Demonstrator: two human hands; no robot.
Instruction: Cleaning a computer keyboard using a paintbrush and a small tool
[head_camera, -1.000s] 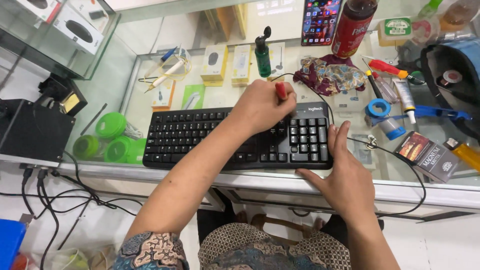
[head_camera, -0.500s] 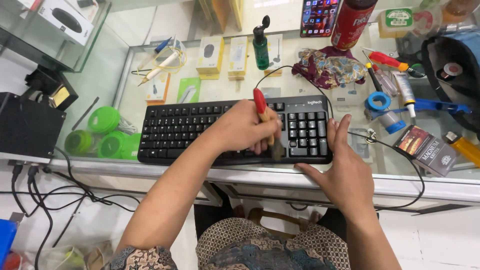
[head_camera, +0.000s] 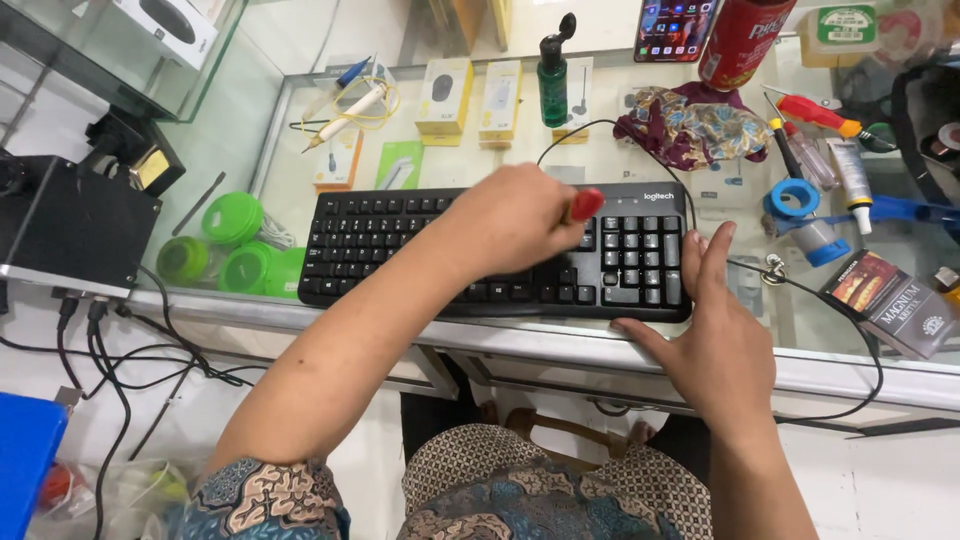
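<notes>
A black keyboard (head_camera: 380, 235) lies on the glass counter (head_camera: 300, 150), with its cable looping off to the right. My left hand (head_camera: 510, 225) is over the keyboard's middle-right keys, closed around a red-handled tool (head_camera: 585, 204); only the handle's end shows past my fingers, and the working end is hidden under the hand. My right hand (head_camera: 720, 330) rests at the keyboard's right front corner, fingers spread against its edge, holding nothing.
Green round lids (head_camera: 230, 245) and a black box (head_camera: 70, 225) sit left of the keyboard. Behind it are small product boxes (head_camera: 445, 95), a green bottle (head_camera: 552, 75) and a patterned cloth (head_camera: 690, 125). A blue tape roll (head_camera: 795, 200), a red screwdriver (head_camera: 815, 112) and a dark packet (head_camera: 890, 300) lie right.
My left hand swept the red-handled tool down over the keys, then drew back up toward the keyboard's upper right. My right hand stayed at the right corner.
</notes>
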